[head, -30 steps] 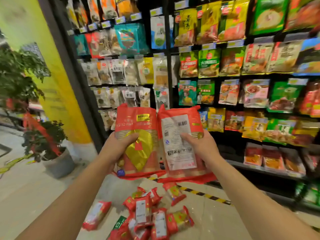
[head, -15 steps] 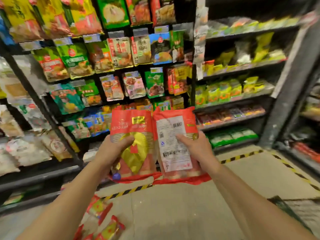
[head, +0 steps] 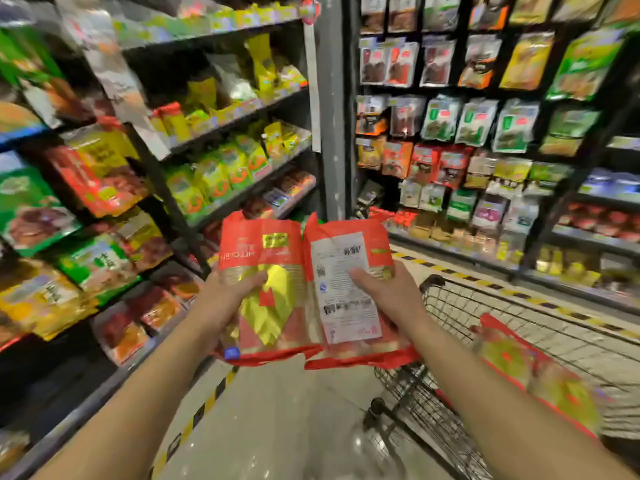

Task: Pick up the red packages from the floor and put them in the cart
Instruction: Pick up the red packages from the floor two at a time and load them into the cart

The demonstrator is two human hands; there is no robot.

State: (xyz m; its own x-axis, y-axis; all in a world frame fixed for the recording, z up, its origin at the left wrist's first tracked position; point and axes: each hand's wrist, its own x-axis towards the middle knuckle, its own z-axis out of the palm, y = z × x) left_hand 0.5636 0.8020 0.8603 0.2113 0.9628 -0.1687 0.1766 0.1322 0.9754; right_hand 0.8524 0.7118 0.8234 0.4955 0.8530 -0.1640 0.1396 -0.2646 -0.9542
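At your 9 o'clock the shelving (head: 221, 119) runs along the aisle, stocked with snack bags and not part of the job.

Your left hand (head: 221, 303) grips the first red package (head: 273, 258) at its left edge, thumb laid across the printed front and fingers tucked behind where you cannot see them. The gold-and-red face points up at you and the bag's top edge points away, toward 12 o'clock. Holding it flat this way keeps the loose contents from sliding to one end.

Just beside it, edges touching or nearly so, sits the second red package (head: 341, 271), turned so the white label and barcode show. Your right hand (head: 388, 296) grasps it by the right edge, again with the thumb on top. Carrying one bag per hand, side by side, probably saves you a trip.

Both bags are in the air above the floor (head: 284, 420), about level with the near corner of the cart but not yet over it.

The cart (head: 450, 306) stands at your 4 o'clock, its wire basket open at the top. A blurred red bag (head: 540, 375) already lies inside, against the near wall. To finish this step, I judge you need to swing both hands toward 3 o'clock until the bags clear the rim, then let go. The right bag is the nearer one, so it should drop first.
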